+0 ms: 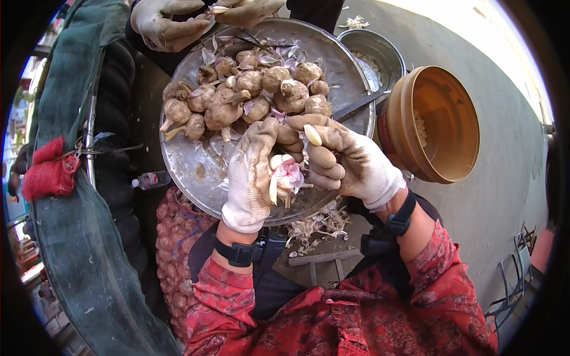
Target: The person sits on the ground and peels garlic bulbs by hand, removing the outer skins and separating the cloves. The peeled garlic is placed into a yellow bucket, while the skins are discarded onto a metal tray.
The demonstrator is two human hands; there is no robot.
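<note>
My left hand (258, 169), in a soiled white knit glove, is closed around a partly opened garlic bulb (287, 175) with pinkish skins. Close beside it, my right hand (343, 155), gloved too, pinches a peeled garlic clove (312, 135) between thumb and finger. Both hands are above the near part of a round metal tray (191, 178). Whole garlic bulbs (222, 109) with dry stems are heaped on the tray's middle and far part, amid loose skins (291, 53).
A co-worker's gloved hands (178, 26) work at the tray's far edge. A flat metal bar (358, 106) crosses its right rim. An orange-brown bucket (445, 129) and a metal pot (383, 44) hold pale cloves. A net sack of garlic (171, 258) and a plastic bottle (153, 180) are at left.
</note>
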